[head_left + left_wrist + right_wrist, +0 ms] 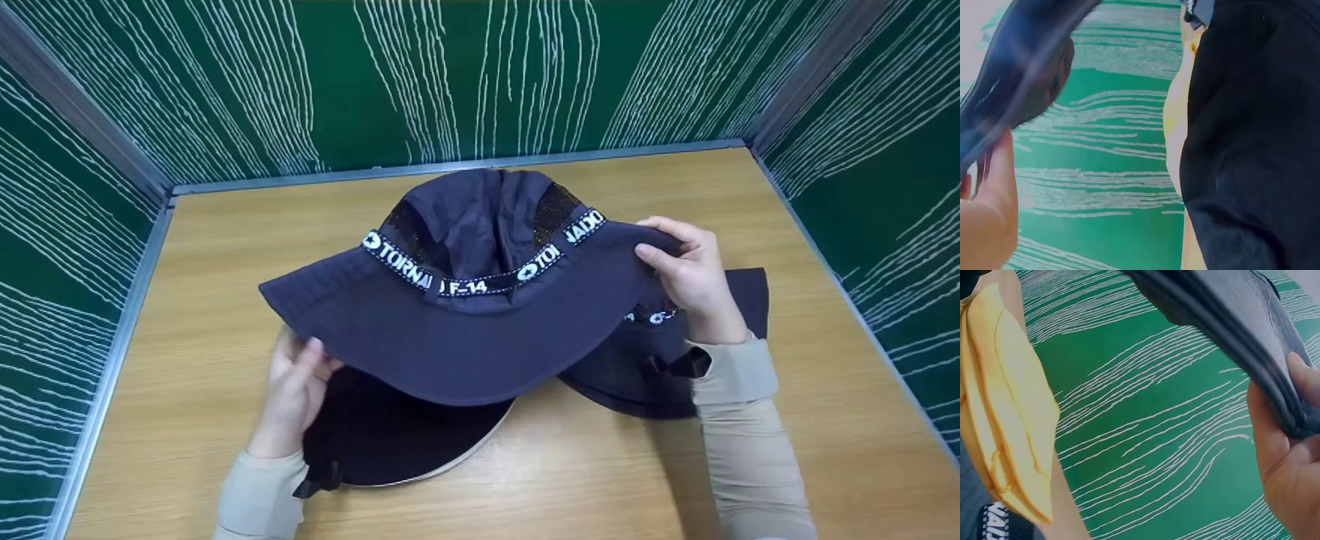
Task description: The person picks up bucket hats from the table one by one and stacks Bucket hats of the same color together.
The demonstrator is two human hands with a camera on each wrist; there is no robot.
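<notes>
A dark bucket hat (pixel 480 352) with a lettered black-and-white band is held up off the table, its crown away from me. At the left end of its brim my left hand (pixel 292 386) pinches the edge, thumb showing and fingers mostly behind. My right hand (pixel 694 274) grips the brim's right end between thumb and fingers. In the right wrist view the right hand (pixel 1289 455) has its thumb on one face of the brim (pixel 1241 337). In the left wrist view the left hand (pixel 994 208) meets the brim (pixel 1010 73) from below.
Below the held hat lies a black hat (pixel 420 442) with a pale edge. A second dark hat (pixel 637 375), also with a lettered band, lies at right, partly behind the right wrist. A yellow cloth item (pixel 1010 405) shows in the right wrist view. Green white-streaked panels (pixel 480 82) surround the wooden table (pixel 202 262).
</notes>
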